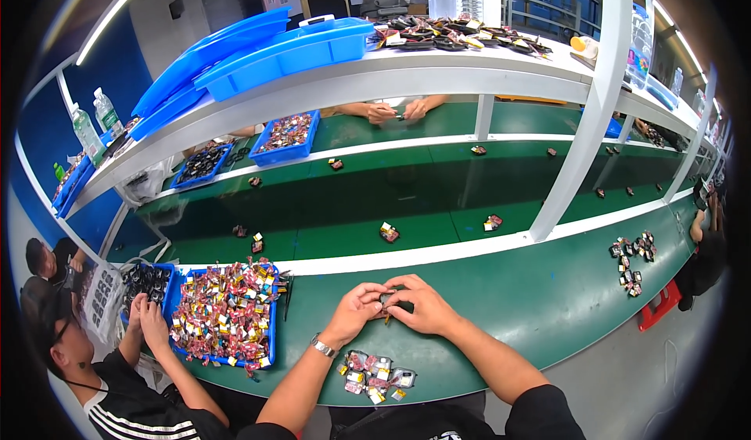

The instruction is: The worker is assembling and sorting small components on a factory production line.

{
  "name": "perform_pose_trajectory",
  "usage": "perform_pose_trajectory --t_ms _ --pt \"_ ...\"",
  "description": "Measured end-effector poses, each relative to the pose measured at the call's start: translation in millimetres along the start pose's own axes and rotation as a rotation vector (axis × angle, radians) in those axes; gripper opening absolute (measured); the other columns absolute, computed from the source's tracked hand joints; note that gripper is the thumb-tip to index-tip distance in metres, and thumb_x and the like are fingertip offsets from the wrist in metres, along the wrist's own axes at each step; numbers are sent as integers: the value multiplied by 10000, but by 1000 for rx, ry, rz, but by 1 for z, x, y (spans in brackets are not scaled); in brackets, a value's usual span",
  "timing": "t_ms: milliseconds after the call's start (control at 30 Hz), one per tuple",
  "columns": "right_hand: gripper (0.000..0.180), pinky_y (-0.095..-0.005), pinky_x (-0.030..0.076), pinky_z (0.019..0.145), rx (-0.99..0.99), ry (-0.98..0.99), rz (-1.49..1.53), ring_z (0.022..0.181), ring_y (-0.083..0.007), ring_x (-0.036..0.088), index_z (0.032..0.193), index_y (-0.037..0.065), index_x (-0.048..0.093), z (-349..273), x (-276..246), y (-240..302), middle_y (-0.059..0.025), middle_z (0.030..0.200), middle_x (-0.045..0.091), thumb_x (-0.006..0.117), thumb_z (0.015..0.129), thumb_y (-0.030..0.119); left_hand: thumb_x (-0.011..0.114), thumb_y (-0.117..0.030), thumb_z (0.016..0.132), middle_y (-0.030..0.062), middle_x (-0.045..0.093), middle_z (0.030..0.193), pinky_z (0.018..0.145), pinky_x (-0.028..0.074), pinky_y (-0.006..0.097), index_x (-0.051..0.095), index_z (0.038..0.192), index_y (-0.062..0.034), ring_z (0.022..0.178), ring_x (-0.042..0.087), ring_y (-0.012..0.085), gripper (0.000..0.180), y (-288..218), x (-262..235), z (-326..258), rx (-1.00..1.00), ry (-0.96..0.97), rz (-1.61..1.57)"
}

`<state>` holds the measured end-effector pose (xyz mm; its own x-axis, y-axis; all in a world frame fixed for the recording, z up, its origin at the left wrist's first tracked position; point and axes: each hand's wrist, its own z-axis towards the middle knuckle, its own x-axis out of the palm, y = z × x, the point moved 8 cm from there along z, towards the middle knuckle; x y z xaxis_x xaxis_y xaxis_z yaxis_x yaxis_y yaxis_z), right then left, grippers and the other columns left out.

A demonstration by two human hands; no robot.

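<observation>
My left hand [356,312] and my right hand [420,305] meet over the green bench, both pinching one small dark part [387,299] between the fingertips. A watch sits on my left wrist. Just below my hands lies a small heap of red and white wrapped parts [375,376] near the bench's front edge. A blue tray [181,315] heaped with several of the same red, white and yellow parts stands to my left.
A green conveyor belt [438,197] behind a white rail carries scattered small parts [389,233]. A person at my left reaches into a blue tray of dark parts [145,281]. Another person's hands [395,111] work across the belt. Blue bins [282,49] sit on the upper shelf; a white post [583,127] rises at right.
</observation>
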<state>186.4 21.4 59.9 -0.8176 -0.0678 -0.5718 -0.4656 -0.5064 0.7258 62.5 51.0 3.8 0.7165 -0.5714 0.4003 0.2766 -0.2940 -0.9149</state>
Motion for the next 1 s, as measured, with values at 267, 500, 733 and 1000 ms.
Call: perform_pose_trajectory --t_ms 267,500,733,1000 --pt "114 -370 487 887 -43 -231 -94 1066 -279 568 877 48 694 -4 0 9 -88 1115 619 696 771 87 477 15 952 84 610 1176 850 499 249 481 1258 -24 1032 590 115 308 5 -8 1 -1 -9 2" --pt "141 -370 484 894 1 -246 -77 1068 -282 568 901 54 713 -6 3 6 -88 1112 626 703 762 78 485 11 959 74 606 1199 887 507 276 503 1221 -43 1058 598 132 267 10 -13 1 -45 -49 -5" --pt "169 -372 476 917 39 -263 -89 1094 -284 554 927 53 720 -7 5 4 -87 1138 624 694 760 55 490 17 957 80 612 1204 866 521 265 503 1219 -39 1054 606 132 269 7 -10 0 -51 -65 -4" --pt "199 -390 457 952 -59 -258 -82 1147 -314 528 954 54 719 -3 4 16 -105 1200 605 690 758 40 483 24 956 118 600 1242 843 527 263 507 1177 -25 1059 610 149 228 7 -13 0 13 -95 59"
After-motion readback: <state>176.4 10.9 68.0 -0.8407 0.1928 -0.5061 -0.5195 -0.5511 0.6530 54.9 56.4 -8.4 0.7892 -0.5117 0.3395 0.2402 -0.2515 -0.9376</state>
